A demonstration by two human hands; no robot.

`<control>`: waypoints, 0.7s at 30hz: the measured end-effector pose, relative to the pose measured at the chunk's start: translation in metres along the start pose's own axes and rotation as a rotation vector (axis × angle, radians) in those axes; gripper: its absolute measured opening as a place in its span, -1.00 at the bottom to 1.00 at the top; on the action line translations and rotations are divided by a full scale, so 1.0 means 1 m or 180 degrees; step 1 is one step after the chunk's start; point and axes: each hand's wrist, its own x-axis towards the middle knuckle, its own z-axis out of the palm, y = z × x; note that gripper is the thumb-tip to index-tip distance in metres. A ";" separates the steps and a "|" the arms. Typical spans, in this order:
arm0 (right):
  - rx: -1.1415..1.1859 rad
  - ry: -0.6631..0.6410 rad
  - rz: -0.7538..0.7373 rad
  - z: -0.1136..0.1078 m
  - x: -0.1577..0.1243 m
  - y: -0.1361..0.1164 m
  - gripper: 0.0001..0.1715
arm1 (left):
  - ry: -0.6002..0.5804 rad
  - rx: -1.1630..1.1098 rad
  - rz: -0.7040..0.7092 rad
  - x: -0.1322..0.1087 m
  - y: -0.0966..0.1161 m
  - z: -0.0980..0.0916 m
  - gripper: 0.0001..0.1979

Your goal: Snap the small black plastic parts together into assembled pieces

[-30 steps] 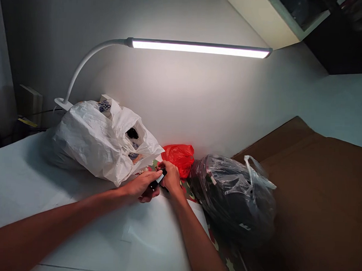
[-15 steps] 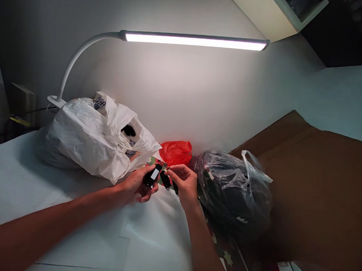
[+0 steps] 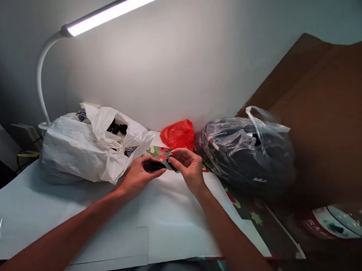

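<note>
My left hand is closed around a small black block-like object, held low over the white tabletop sheet. Facing it, my right hand pinches a smaller black piece between thumb and fingers. The two black things are close together, and a narrow gap shows between them. Fingers cover much of both, so their exact kind cannot be made out. Behind the hands lies a patch of camouflage-patterned material.
An open white plastic bag with dark items inside stands at left. A red plastic bag rests by the wall. At right are a clear bag with dark contents, brown cardboard and a labelled tub. A lamp shines overhead.
The view has tilted downward and turned. My left hand has rolled over, so the black object's white label no longer shows. My right hand still pinches a small black piece.
</note>
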 end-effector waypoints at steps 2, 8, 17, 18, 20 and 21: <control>0.0058 -0.0068 -0.0025 0.001 0.000 0.000 -0.74 | -0.0110 -0.0016 -0.0154 0.001 0.002 -0.001 -0.60; 0.0030 -0.0314 -0.0097 0.004 0.000 0.001 -0.71 | -0.0449 -0.0603 -0.0544 0.002 0.004 0.000 -0.54; -0.0143 0.0164 -0.0437 0.006 0.001 -0.004 -0.76 | -0.0955 -0.1061 -0.1139 -0.001 0.019 0.000 -0.67; -0.0235 0.0194 -0.0480 0.006 0.000 -0.005 -0.78 | -0.1004 -0.1030 -0.1178 -0.001 0.018 0.000 -0.66; -0.0435 0.0194 -0.0587 0.007 -0.002 -0.007 -0.83 | -0.1117 -0.0974 -0.1217 -0.001 0.016 0.001 -0.63; -0.0524 0.0173 -0.0659 0.008 -0.003 -0.008 -0.85 | -0.1169 -0.0949 -0.1213 -0.001 0.015 0.001 -0.61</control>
